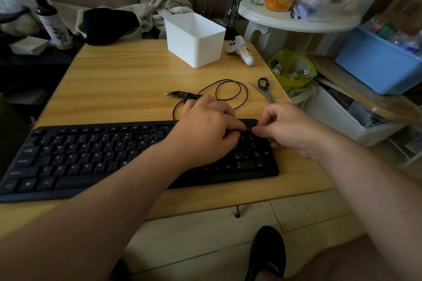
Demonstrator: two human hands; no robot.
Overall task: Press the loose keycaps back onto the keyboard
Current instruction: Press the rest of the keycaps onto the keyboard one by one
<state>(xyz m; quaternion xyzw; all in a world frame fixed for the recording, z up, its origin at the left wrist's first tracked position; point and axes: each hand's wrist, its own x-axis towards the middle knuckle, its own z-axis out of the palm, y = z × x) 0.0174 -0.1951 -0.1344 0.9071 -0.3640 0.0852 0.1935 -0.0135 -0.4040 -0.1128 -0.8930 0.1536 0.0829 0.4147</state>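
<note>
Head view: the keyboard (96, 157) lies along the near edge of the worktop (127, 84), its long axis running left to right and its right end close to the worktop's right edge. Both hands meet over the number pad at that right end. The left hand (206, 131) lies fingers-down on the keys, fingers bent, and hides whatever is beneath them. The right hand (286, 129) comes in from the right edge with thumb and forefinger pinched together at the keyboard's far right corner; a keycap may sit in that pinch, but it is too dark and small to be sure. No loose keycaps show elsewhere on the worktop. The right hand is nearer the corner keys. Beyond the hands, the cable (228, 90) and scissors (265, 89) crowd the far side; the near side offers little room before the edge.
</note>
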